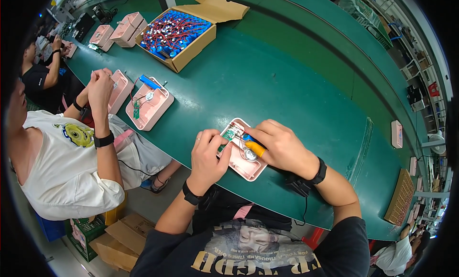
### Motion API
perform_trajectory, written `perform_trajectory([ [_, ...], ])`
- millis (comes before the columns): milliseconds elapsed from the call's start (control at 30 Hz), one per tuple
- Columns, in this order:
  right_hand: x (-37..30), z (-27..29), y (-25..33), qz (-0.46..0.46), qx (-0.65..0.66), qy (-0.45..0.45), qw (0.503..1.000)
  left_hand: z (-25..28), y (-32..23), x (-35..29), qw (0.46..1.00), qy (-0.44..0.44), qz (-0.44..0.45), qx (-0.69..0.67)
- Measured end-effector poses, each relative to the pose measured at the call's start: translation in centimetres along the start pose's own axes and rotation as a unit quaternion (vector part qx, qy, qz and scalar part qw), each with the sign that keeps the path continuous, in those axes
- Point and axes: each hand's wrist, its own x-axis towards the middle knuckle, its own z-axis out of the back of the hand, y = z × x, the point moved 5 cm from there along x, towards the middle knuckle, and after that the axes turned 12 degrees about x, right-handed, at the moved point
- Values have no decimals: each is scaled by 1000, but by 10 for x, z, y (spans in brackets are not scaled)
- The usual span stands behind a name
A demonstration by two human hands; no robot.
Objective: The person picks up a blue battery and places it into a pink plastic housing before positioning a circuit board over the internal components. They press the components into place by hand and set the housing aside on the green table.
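Near the green table's (306,100) front edge, left hand (209,157) touches shallow pink plastic case (238,159), grip unclear; right hand (283,145) holds blue cylindrical battery (247,137).

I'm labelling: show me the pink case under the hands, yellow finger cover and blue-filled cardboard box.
Pink case (238,160): head view, inner floor.
Yellow finger cover (256,148): head view, middle.
Cardboard box (196,48): head view, side wall.

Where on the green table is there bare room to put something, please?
The table looks bare between the open carton and right hand, also left of the brown tray. Crowded: the left side, around the pink cases.
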Motion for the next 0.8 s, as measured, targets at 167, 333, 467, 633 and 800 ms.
perform_trajectory([
  [167,3,-6,3,14,-67,-52,996,1,-2,0,1000,6,9,-10],
  [333,4,-8,-3,-9,-27,-78,997,1,-1,0,1000,9,14,-13],
  [467,1,-6,-4,13,-24,-77,997,1,0,-1,1000,10,13,-11],
  [633,-1,-6,-2,9,-47,-60,997,2,-2,0,1000,13,16,-10],
  [800,0,-6,-1,-18,-67,1,998,0,-1,1,1000,10,16,-12],
])
